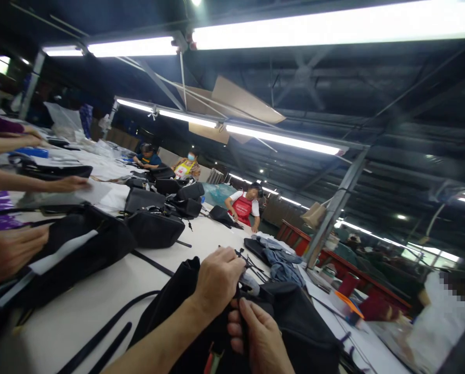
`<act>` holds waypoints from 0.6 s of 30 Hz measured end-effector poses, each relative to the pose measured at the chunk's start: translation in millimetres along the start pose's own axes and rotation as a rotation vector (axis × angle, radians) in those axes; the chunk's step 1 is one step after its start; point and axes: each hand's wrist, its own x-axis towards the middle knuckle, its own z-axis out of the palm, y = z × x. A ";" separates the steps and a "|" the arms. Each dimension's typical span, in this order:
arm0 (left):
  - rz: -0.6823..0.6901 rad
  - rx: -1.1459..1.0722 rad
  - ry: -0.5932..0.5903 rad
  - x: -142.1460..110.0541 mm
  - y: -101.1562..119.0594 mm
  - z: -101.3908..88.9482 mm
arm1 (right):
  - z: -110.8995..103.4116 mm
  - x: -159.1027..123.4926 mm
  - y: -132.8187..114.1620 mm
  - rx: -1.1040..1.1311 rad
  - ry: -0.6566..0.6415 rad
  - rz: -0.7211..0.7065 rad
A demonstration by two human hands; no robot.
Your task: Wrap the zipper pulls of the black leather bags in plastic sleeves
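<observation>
Both hands are clamped on a black fabric bag (302, 332), the left hand (218, 280) pinching its upper edge, the right hand (255, 332) closed on its folded fabric below; a white work table (72, 311) runs beneath the grip; black straps (107, 332) lie left of it; thin black cords (251, 265) sit just beyond it.

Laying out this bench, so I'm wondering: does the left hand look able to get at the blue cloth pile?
Probably yes: the left hand sits just short of the blue cloth pile, with only thin black straps between them, though it is occupied at the black bag.
</observation>
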 end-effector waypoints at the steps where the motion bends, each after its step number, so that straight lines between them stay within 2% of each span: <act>1: 0.035 0.026 -0.018 -5.6 1.1 1.4 | -6.1 0.1 3.3 -0.046 -0.028 0.006; 4: 0.039 -0.163 -0.080 -26.3 0.2 7.7 | -19.8 0.5 14.7 -0.112 -0.146 -0.036; 6: -0.020 -0.360 -0.052 -38.8 -2.2 11.5 | -23.6 0.6 20.5 -0.131 -0.247 -0.107; 8: -0.088 -0.503 -0.020 -47.6 -4.0 13.3 | -24.7 0.9 23.6 -0.168 -0.291 -0.158; 11: -0.179 -0.616 -0.025 -53.6 -3.8 13.5 | -26.0 1.7 23.4 -0.262 -0.193 -0.131; 13: -0.292 -0.700 -0.025 -54.1 -2.5 14.4 | -27.5 0.7 20.6 -0.326 -0.126 -0.103; 18: -0.662 -1.011 -0.040 -50.8 -4.9 18.8 | -31.3 -8.8 9.2 -0.354 -0.175 -0.074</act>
